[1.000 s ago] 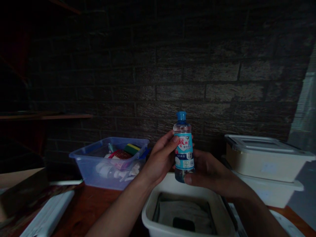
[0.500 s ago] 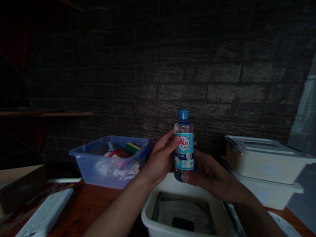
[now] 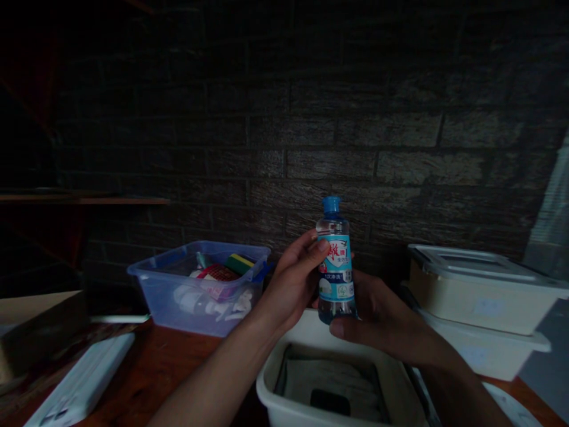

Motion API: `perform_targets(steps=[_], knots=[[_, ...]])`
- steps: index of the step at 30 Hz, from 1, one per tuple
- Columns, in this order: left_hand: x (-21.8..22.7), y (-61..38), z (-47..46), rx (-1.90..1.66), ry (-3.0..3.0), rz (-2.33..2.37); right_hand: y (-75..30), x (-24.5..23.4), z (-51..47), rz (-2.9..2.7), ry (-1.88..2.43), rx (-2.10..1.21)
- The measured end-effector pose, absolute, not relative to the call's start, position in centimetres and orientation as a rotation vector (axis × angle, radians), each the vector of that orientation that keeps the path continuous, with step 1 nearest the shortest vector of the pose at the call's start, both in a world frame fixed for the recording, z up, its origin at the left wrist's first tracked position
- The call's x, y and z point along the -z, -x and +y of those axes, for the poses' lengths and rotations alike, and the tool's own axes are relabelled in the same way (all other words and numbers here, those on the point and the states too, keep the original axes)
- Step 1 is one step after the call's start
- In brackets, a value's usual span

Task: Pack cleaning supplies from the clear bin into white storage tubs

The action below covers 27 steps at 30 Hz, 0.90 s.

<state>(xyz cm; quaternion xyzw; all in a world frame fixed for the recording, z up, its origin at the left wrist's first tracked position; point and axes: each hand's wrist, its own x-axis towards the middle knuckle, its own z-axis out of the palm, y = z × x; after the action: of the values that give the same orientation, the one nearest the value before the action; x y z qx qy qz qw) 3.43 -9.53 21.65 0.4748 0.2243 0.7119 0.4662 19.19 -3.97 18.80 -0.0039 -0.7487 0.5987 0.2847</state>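
Note:
Both hands hold up a small clear dish soap bottle (image 3: pixel 336 279) with a blue cap and a light blue label turned toward me. My left hand (image 3: pixel 296 279) is closed round its left side, thumb on the upper label. At the lower right, my right hand (image 3: pixel 376 314) grips it near the base, with the thumb by the bottom edge and the other fingers partly hidden behind. The bottle stands nearly upright above a white bin (image 3: pixel 271 385). Inside the bin lie a folded grey cloth (image 3: pixel 320 376) and a dark flat thing (image 3: pixel 329 402).
A translucent blue bin (image 3: pixel 178 302) at the left holds a yellow-green sponge (image 3: pixel 240 264) and a red-and-white packet (image 3: pixel 216 276). Two lidded cream boxes (image 3: pixel 484 296) are stacked at the right. A long white case (image 3: pixel 84 382) and a cardboard box (image 3: pixel 44 326) lie at far left.
The bottle has turned and tilted slightly, its base shifting a little right, with more of the label's left part showing. Both hands keep their hold.

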Motion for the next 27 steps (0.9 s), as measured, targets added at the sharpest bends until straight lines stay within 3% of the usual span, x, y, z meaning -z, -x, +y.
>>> perform_targets(steps=[16, 27], knots=[[-21.5, -3.4, -9.7, -1.778, -1.232, 0.672, -18.3, -17.8, -3.9, -2.012, 0.055, -1.585], [-21.9, -2.9, -9.8, -1.793, -1.157, 0.451, -18.7, -18.5, -3.9, -1.982, 0.008, -1.629]])
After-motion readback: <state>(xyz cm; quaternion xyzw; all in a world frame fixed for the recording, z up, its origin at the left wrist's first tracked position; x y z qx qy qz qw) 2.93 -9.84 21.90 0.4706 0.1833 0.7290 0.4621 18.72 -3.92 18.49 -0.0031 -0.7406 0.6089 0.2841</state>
